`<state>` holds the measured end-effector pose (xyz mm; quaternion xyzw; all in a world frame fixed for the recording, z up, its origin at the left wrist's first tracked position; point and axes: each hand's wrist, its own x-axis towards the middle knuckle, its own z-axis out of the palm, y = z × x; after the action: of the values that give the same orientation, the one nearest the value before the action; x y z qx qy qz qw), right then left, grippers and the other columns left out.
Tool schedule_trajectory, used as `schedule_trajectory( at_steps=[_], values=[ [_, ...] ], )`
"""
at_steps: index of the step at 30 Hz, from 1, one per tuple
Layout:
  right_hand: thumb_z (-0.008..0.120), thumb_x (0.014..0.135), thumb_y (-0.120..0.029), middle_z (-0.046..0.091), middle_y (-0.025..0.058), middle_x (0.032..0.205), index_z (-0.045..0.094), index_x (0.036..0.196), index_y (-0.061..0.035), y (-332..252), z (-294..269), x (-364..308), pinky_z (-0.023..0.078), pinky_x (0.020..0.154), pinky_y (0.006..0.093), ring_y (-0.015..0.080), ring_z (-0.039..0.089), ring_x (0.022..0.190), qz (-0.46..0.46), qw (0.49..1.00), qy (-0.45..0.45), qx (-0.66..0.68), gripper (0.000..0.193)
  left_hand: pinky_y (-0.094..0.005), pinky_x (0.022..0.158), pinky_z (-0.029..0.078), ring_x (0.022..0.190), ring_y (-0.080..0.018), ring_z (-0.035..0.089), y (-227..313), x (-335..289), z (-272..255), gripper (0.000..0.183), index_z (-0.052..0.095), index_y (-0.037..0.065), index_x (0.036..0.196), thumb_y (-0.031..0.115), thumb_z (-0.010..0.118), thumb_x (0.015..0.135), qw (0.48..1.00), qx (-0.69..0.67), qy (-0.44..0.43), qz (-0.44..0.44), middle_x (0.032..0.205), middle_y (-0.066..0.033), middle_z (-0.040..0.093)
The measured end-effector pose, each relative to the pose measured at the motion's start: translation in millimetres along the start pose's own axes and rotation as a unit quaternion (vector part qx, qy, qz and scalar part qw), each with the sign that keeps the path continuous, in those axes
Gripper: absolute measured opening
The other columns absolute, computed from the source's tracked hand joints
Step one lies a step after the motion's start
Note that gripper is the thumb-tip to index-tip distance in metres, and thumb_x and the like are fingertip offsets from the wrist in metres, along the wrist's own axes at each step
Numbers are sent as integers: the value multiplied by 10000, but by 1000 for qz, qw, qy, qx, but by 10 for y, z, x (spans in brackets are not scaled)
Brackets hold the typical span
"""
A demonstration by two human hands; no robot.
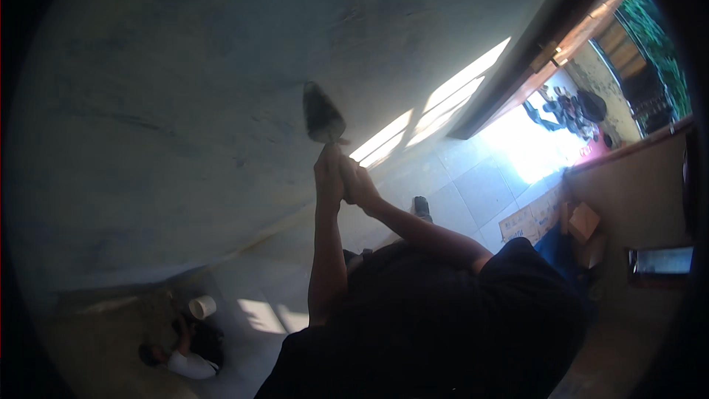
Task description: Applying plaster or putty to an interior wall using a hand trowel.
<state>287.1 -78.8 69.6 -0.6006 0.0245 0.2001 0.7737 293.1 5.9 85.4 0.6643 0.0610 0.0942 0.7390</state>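
Both my hands are closed together just below a pointed trowel, its dark, stained blade raised against the plastered wall. My left hand wraps the handle from the left. Pressed against it from the right is my right hand, with a fingertip showing near the base of the blade. The handle itself is mostly hidden by the fingers. Whether the blade touches the wall or stands a little off it, I cannot tell. Dark scuffs and patches mark the wall's surface.
Another person is low by the wall at the lower left, beside a white bucket. Flattened cardboard and a cardboard box lie on the tiled floor at right. An open doorway at upper right shows a motorbike outside.
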Motion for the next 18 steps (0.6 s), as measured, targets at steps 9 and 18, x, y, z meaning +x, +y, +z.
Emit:
schedule_trajectory(
  at_steps=[9,18],
  values=[
    [399,966,-493,509,8,613,529,1001,-12,-427,-1521,527,350,406,237,66,451,474,-48,996,-7,-73,500,-282,671,399,693,-126,466,-264,508,1505,381,601,18,1021,306,353,997,1000,13,2,15,750,-37,514],
    [405,964,-473,632,142,900,558,1121,40,-550,-2322,581,486,707,302,171,609,823,-35,993,-56,-95,558,-284,588,393,591,-110,463,-526,528,2303,376,526,-18,957,284,306,998,995,-94,37,-6,626,-15,479]
  ],
)
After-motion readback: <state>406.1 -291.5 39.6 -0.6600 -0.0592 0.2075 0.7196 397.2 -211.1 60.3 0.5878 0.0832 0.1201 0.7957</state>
